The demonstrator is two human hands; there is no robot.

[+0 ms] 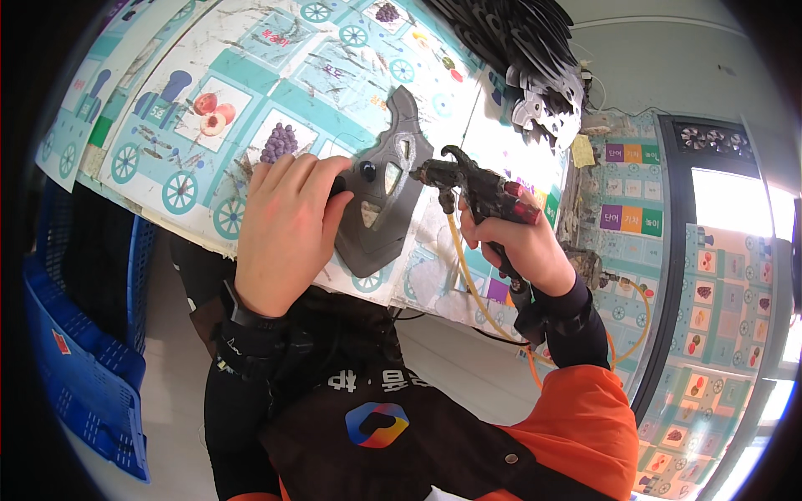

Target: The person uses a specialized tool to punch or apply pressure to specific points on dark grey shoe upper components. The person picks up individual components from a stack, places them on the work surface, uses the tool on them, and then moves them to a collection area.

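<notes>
A dark grey curved panel (384,238) with several cut-outs lies on the printed sheet covering the table. At its left edge my left hand (288,221) is closed, thumb and fingertips pinched on a small black piece (337,185), whose kind I cannot tell. Beside that pinch, a round black spot (368,171) shows on the panel. My right hand (526,242) is wrapped round the handle of a stained spray gun (480,188) with red knobs. Its nozzle points left at the panel, close to the right edge. A yellow hose (461,259) hangs from the gun.
A heap of black and grey panels (501,42) is piled at the table's far right. Blue plastic crates (83,351) stand on the floor at left. Orange tubing (643,321) loops to the right of my arm. A wall with printed sheets (626,250) rises on the right.
</notes>
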